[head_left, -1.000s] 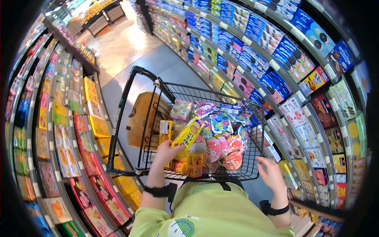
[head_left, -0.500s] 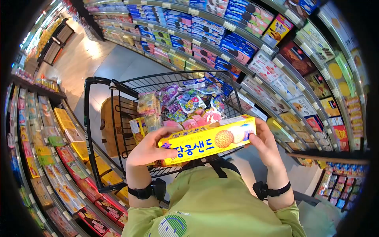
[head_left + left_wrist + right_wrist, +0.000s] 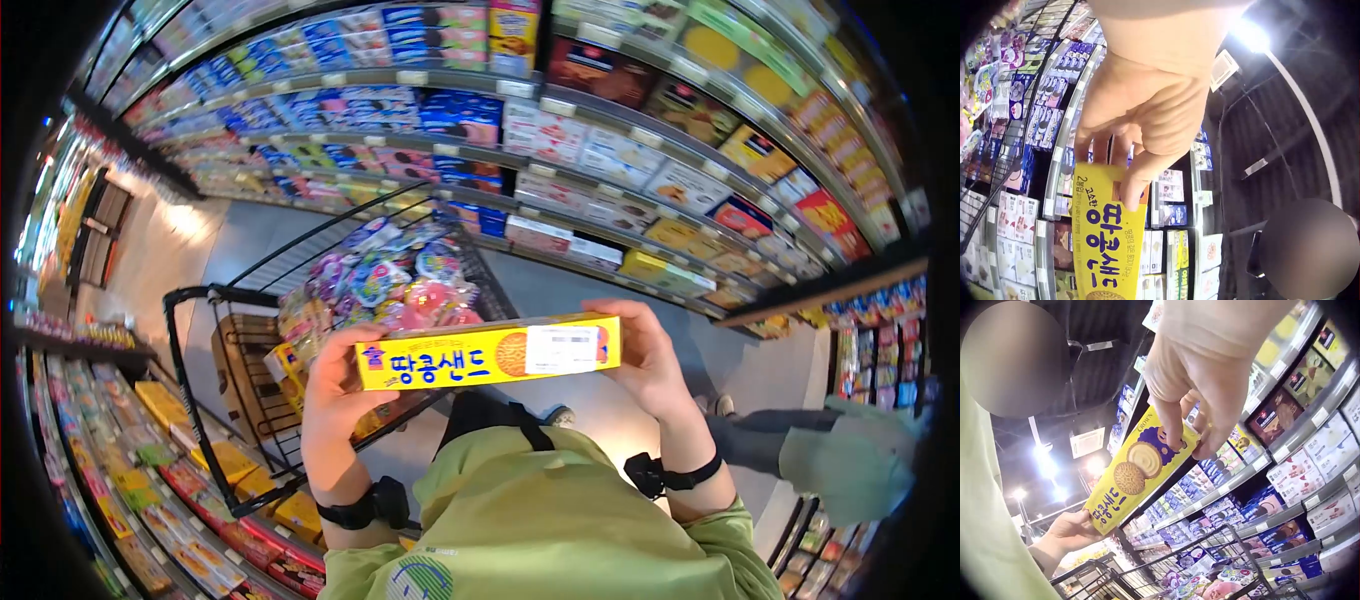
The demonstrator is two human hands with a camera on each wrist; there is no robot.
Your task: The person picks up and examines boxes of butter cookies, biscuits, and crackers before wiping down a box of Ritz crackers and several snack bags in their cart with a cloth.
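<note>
Between left hand (image 3: 337, 392) and right hand (image 3: 652, 368), gripped in curled fingers (image 3: 1136, 182): yellow box (image 3: 450, 366), likely light, stiff, crushable; hold ends gently.

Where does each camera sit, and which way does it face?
Head: worn on the head, looking forward and down at the yellow box; left hand, right hand, green shirt show.
Left wrist: worn there, facing past the left hand to the box and shelves.
Right wrist: likewise, facing past the right hand along the box; left hand and shirt show.
All three share the box.
</note>
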